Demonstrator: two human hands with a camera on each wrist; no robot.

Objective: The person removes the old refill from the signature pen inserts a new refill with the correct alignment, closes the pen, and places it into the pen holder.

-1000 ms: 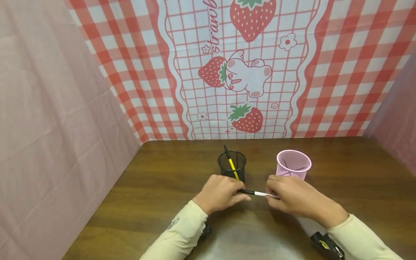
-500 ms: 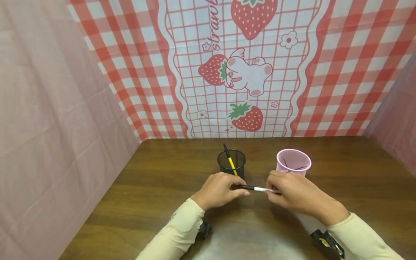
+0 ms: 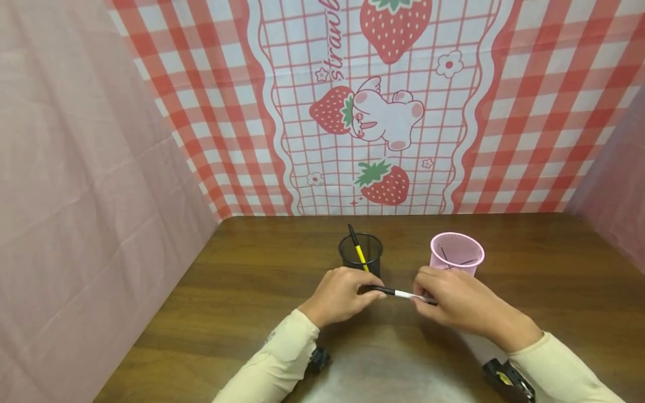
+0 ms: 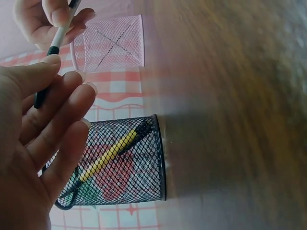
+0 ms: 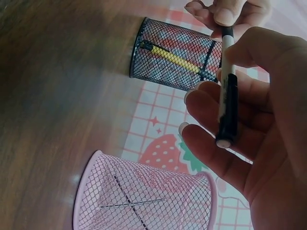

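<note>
Both hands hold one black-and-white pen [image 3: 401, 294] between them, lying nearly level above the table. My left hand [image 3: 342, 294] pinches its black end between thumb and index finger; the other fingers spread out in the left wrist view. My right hand [image 3: 458, 296] pinches the white barrel [image 5: 228, 108], whose black end piece reaches back over the palm. Behind the left hand stands a black mesh pen cup [image 3: 379, 260] with a yellow-and-black pen [image 3: 359, 253] leaning in it. Behind the right hand is a pink mesh pen cup [image 3: 457, 234], marked by thin dark crossed lines.
The cups stand apart on a brown wooden table [image 3: 242, 268]. A red-and-white strawberry cloth [image 3: 383, 112] hangs at the back, and a pale pink cloth [image 3: 101, 196] on the left. Black devices [image 3: 509, 380] sit under both wrists.
Both hands have risen slightly with the pen between them. Over the last half second the pen's right end has tipped down a little. The cups stay put.
</note>
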